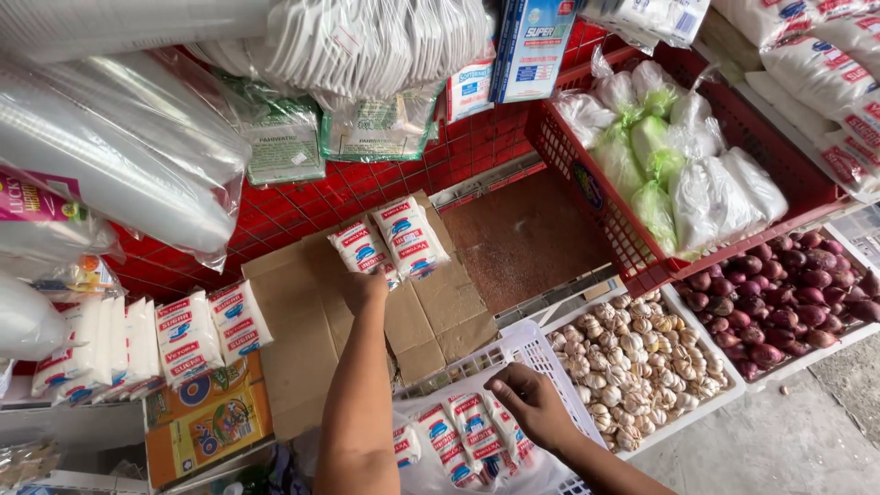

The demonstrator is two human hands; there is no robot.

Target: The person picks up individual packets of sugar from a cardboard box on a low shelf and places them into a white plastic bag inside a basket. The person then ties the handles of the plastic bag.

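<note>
A market stall seen from above: red plastic crates (477, 147) form the back wall and floor, with flattened cardboard (302, 321) laid across them. On the cardboard lie two white sugar packets (390, 243) with red and blue print, side by side and slightly tilted. The left hand (365, 290) reaches up to them; its fingers are curled together at the lower edge of the packets, touching them, though whether they actually pinch a packet is hard to tell since the back of the hand hides the fingertips. Lower down, the right hand (530, 400) rests with fingers loosely bent and close together over the open mouth of a clear plastic bag (431, 472) holding more of the same packets (472, 435), fingertips just at the nearest packet. The bag sits in a white basket (527, 348). To the right are a tray of garlic (642, 367) and a tray of red onions (788, 293). More packets stand stacked at the left (188, 335).
</note>
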